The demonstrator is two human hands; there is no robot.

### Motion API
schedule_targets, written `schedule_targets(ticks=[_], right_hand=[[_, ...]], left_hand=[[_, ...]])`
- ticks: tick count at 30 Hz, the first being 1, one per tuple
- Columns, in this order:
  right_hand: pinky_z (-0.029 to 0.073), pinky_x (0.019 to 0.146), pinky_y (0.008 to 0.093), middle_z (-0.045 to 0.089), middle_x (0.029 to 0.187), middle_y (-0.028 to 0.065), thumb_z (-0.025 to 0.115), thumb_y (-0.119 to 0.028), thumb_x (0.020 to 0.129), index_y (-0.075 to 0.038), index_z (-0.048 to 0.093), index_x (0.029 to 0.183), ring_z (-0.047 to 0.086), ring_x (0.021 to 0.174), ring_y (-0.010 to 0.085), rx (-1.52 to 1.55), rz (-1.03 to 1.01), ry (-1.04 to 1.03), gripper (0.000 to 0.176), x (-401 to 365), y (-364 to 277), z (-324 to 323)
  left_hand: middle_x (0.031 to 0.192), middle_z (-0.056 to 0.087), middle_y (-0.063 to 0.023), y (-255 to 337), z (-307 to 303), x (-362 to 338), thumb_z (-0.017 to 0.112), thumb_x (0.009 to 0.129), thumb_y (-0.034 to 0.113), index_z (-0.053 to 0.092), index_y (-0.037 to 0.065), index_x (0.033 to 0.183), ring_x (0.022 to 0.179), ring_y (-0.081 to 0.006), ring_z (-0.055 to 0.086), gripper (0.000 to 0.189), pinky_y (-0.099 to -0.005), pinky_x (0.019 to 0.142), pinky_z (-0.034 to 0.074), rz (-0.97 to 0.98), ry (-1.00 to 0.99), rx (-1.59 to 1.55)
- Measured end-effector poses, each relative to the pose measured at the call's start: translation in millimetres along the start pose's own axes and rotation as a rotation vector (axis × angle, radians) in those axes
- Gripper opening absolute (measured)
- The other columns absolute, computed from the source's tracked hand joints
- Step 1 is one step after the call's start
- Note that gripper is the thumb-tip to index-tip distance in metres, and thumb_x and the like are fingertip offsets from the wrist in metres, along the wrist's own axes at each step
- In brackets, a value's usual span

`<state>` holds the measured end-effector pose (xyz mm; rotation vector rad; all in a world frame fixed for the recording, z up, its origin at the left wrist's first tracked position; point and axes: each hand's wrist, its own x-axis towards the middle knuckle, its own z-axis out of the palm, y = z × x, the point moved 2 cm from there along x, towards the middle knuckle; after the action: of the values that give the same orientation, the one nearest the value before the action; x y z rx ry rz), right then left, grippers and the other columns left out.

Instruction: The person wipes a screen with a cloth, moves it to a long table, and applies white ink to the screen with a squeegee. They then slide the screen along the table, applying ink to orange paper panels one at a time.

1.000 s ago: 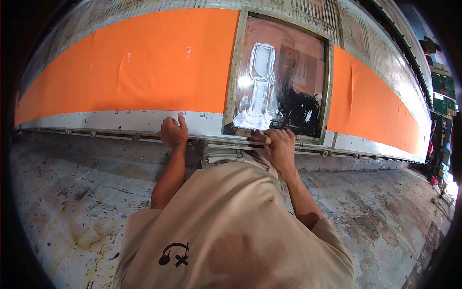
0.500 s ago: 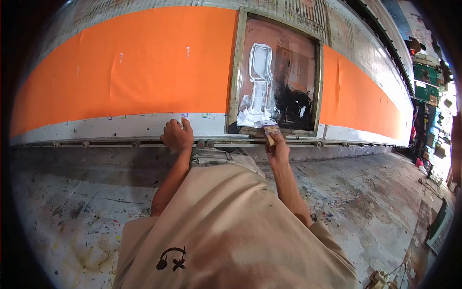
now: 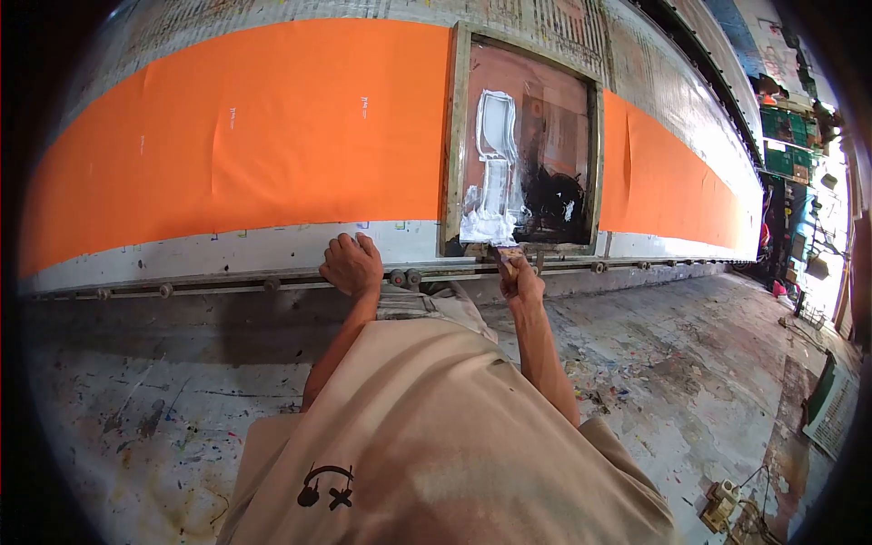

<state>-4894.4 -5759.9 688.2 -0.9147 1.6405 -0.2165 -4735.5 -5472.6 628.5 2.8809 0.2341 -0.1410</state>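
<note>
In my right hand is an ink-stained squeegee, gripped by its wooden handle. Its blade meets the white ink pooled at the near end of a wooden-framed printing screen. White ink also outlines a tall shape on the mesh, with a black ink smear to its right. Loosely curled, my left hand rests at the table's near edge, just below the orange sheet. Nothing shows in its fingers.
The long printing table runs across the view, a rail with small rollers along its near side. More orange sheet lies right of the screen. A paint-spattered floor is below, with a cabled box at lower right.
My view has shifted slightly. The squeegee has drawn closer to me at the screen's near end, its blade tilted lower. My left hand remains curled at the table edge.
</note>
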Motion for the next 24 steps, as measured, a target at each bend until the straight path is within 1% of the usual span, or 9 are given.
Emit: schedule_targets(ticks=[2, 5, 6, 8, 9, 10, 12, 18, 24], right_hand=[[0.050, 0.053, 0.0348, 0.071, 0.089, 0.0105, 0.075, -0.018, 0.087, 0.000, 0.066, 0.105, 0.067, 0.065, 0.0191, -0.046, 0.008, -0.018, 0.027, -7.8, -11.4, -4.2], [0.050, 0.061, 0.0359, 0.071, 0.084, 0.0072, 0.076, -0.025, 0.085, -0.003, 0.070, 0.103, 0.068, 0.075, 0.0188, -0.235, -0.241, 0.024, 0.029, -20.2, -29.8, -11.3], [0.050, 0.061, 0.0359, 0.071, 0.084, 0.0072, 0.076, -0.025, 0.085, -0.003, 0.070, 0.103, 0.068, 0.075, 0.0188, -0.241, -0.242, 0.023, 0.029, -26.4, -37.4, -9.8], [0.054, 0.068, 0.0376, 0.072, 0.083, 0.0118, 0.078, -0.028, 0.078, 0.002, 0.071, 0.099, 0.070, 0.078, 0.0225, -0.651, -0.604, 0.027, 0.037, -39.8, -62.7, -0.7], [0.056, 0.079, 0.0392, 0.074, 0.087, 0.0195, 0.078, -0.030, 0.073, 0.005, 0.072, 0.098, 0.073, 0.085, 0.0317, -0.954, -0.780, 0.136, 0.043, -32.4, -71.5, 0.5], [0.056, 0.079, 0.0392, 0.074, 0.087, 0.0195, 0.078, -0.030, 0.073, 0.005, 0.072, 0.098, 0.073, 0.085, 0.0317, -0.954, -0.785, 0.134, 0.043, -39.0, -79.6, 7.7], [0.055, 0.086, 0.0483, 0.074, 0.099, 0.0283, 0.079, -0.029, 0.072, 0.002, 0.071, 0.110, 0.072, 0.094, 0.0450, -1.051, -0.836, 0.083, 0.050, -52.1, -91.9, 20.8], [0.053, 0.091, 0.0524, 0.073, 0.103, 0.0275, 0.076, -0.029, 0.076, 0.001, 0.062, 0.119, 0.070, 0.102, 0.0463, -1.251, -0.891, 0.001, 0.055, -39.6, -101.5, 33.6], [0.052, 0.090, 0.0538, 0.073, 0.099, 0.0288, 0.071, -0.025, 0.080, 0.000, 0.058, 0.113, 0.070, 0.100, 0.0484, -1.343, -0.910, -0.065, 0.044, -29.3, -108.5, 39.4]], left_hand=[[0.089, 0.064, -0.0069, -0.6, -0.2, -0.5, 0.058, 0.100, 0.036, 0.062, 0.012, 0.088, 0.089, -0.0304, 0.065, 0.027, -0.0522, 0.077, 0.045, -0.007, -0.009, 0.003], [0.091, 0.065, -0.0074, -0.6, -1.0, 1.6, 0.058, 0.099, 0.036, 0.063, 0.011, 0.088, 0.091, -0.0305, 0.066, 0.028, -0.0521, 0.078, 0.046, 0.004, 0.036, 0.007], [0.090, 0.065, -0.0077, -0.4, -1.3, 2.4, 0.057, 0.099, 0.036, 0.063, 0.011, 0.088, 0.091, -0.0309, 0.066, 0.028, -0.0522, 0.078, 0.046, -0.002, 0.027, -0.005], [0.090, 0.065, -0.0080, -0.5, -2.9, 0.0, 0.057, 0.099, 0.036, 0.064, 0.010, 0.088, 0.091, -0.0313, 0.066, 0.029, -0.0524, 0.079, 0.047, -0.009, 0.014, -0.017], [0.091, 0.064, -0.0074, 0.2, -3.4, 0.5, 0.058, 0.098, 0.036, 0.063, 0.011, 0.088, 0.092, -0.0302, 0.065, 0.027, -0.0516, 0.080, 0.046, -0.016, 0.000, -0.011], [0.092, 0.063, -0.0067, 1.1, -2.9, 0.5, 0.059, 0.098, 0.035, 0.062, 0.012, 0.089, 0.092, -0.0290, 0.064, 0.025, -0.0507, 0.082, 0.046, -0.023, -0.013, -0.005], [0.092, 0.063, -0.0068, 0.2, -1.6, 0.3, 0.059, 0.098, 0.035, 0.062, 0.012, 0.089, 0.092, -0.0290, 0.064, 0.025, -0.0509, 0.082, 0.046, -0.035, -0.012, -0.004], [0.091, 0.065, -0.0079, 1.5, -2.8, -1.2, 0.058, 0.098, 0.034, 0.063, 0.011, 0.088, 0.092, -0.0296, 0.065, 0.025, -0.0515, 0.083, 0.046, -0.045, 0.011, 0.001], [0.089, 0.067, -0.0091, 4.4, -3.2, 0.0, 0.059, 0.097, 0.035, 0.065, 0.010, 0.086, 0.091, -0.0310, 0.066, 0.028, -0.0520, 0.083, 0.046, -0.050, 0.029, 0.010]])
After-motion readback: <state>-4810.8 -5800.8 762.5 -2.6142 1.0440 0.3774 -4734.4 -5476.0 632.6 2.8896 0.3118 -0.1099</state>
